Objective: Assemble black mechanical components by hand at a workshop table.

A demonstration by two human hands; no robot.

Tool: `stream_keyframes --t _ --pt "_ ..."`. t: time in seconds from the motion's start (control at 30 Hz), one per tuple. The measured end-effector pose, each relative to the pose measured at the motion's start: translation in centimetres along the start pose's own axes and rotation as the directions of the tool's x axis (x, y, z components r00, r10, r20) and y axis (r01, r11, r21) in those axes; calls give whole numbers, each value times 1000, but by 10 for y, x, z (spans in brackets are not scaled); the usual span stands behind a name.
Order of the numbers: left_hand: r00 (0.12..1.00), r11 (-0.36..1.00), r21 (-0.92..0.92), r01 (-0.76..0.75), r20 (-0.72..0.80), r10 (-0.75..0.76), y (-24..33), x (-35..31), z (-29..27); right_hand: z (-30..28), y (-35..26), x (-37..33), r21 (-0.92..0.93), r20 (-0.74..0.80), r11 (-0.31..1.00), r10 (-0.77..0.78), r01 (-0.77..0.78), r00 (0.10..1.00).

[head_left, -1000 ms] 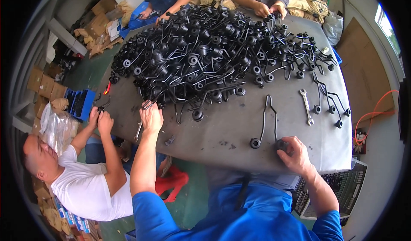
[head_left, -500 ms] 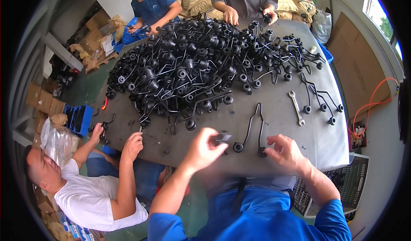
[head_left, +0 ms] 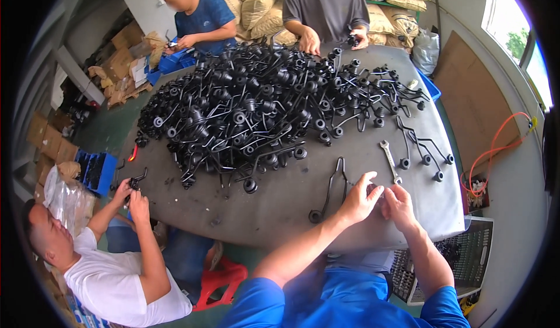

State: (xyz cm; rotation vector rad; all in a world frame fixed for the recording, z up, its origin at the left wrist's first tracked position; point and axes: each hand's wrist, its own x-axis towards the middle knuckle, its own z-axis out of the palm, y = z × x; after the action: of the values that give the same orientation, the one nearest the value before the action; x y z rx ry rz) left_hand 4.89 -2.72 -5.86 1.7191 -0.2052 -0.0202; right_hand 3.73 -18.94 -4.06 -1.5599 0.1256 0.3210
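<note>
We find left hand (head_left: pixel 357 204) and right hand (head_left: pixel 400 207) close together over the table (head_left: pixel 262 214), near right, fingers curled partly closed; what they hold, we cannot tell. The rod (head_left: pixel 330 188) lies just left, partly hidden by the left hand. We judge this two-handed fingertip work; the next move calls for steadiness.

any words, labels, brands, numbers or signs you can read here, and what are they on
None can be read for certain.
Dark blue T-shirt across the table: small pale chest mark, too small to read.
Wrench: any stamping too small to make out.
Blue-and-white boxes, lower left: any print too blurred to read.
Bent black rod part by the left hand: no lettering shows.
</note>
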Motion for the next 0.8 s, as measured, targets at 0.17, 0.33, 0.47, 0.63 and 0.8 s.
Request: stream_keyframes --t 0.17,0.33,0.47,0.63,0.8 --pt "997 999 0 -42 -60 42 -8 -1 1 -8 -4 1 66 106 997 -44 37 993" --pt "996 999 -29 -37 -78 34 -7 -2 -4 -13 -11 9 -45 206 992 128 -121 970" --pt "992 999 -35 -25 -121 21 -9 1 -3 -7 -16 11 108 158 985 -149 132 976" --pt "987 999 -11 -34 -154 32 -10 -1 1 -11 0 17 50 154 997 -58 51 986" --pt "977 999 -12 -45 -211 41 -13 -2 -1 -6 -19 16 126 187 982 115 -140 976"
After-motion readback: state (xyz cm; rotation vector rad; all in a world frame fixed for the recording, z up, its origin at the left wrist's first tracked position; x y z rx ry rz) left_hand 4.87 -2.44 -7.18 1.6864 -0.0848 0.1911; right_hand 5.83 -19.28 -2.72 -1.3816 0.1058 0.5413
